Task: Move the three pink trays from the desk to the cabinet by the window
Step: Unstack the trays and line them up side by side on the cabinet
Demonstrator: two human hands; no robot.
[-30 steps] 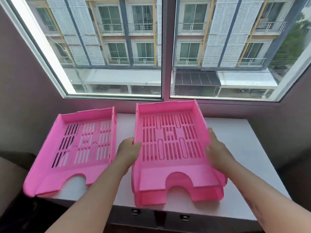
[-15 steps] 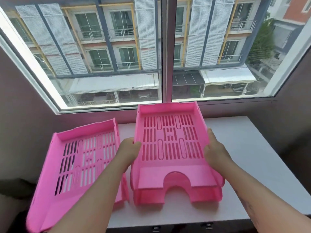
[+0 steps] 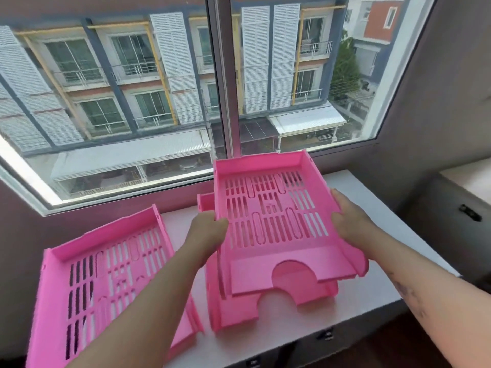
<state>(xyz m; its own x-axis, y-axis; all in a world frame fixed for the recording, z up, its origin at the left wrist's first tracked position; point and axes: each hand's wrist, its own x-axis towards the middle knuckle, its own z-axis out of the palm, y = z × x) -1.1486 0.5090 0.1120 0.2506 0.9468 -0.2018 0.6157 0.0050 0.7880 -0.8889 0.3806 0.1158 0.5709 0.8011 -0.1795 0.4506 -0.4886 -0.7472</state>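
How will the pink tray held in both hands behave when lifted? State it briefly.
The held tray probably stays rigid: it spans between left hand and right hand without sagging. Its slotted floor suggests lightness. Smooth plastic walls may slip.

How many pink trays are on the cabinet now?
3. One tray lies at the left; a second rests on the cabinet in the middle; the third is held just above it by the left hand and right hand.
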